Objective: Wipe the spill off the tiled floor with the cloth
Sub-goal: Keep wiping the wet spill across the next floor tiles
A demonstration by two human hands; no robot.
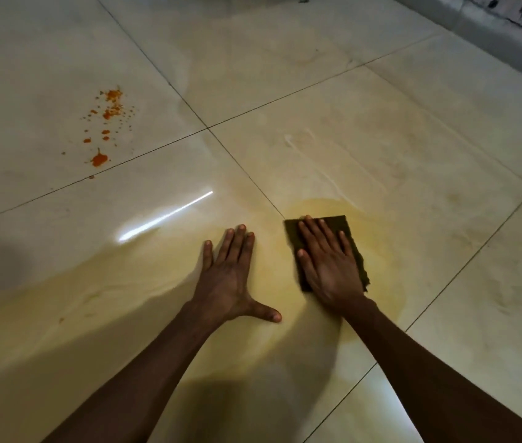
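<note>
Cloth (291, 231): dark brown-olive, roughly rectangular, lying flat on the tiled floor (413, 139), lower centre-right of view. Far edge straight, right edge ragged. Its far-left corner sits just beside a grout line (253, 183) that runs diagonally up and left.

Spill, two parts. A yellowish wet smear (381, 266) rings the cloth and spreads left under both hands, trailing on toward the lower left as a pale film. Orange splatter (106, 123), drops and specks, lies on the next tile up and left, well apart from the cloth, with two grout lines between.

Open room: bare tile on every side of the cloth. Far right corner of view, a grey raised ledge (493, 33) bounds the floor, well away. A bright streak of reflected light (164, 215) lies left of the hands.

Right hand (330, 266): palm down on the cloth, fingers straight and close together, pointing away and slightly left, pressing flat; nothing gripped. It covers most of the cloth; fingertips stop short of the far edge. Forearm enters from lower right.

Left hand (231, 276): flat on the bare wet tile just left of the cloth, not touching it. Fingers extended and together, thumb splayed out toward the right. Holds nothing. Forearm enters from lower left.
</note>
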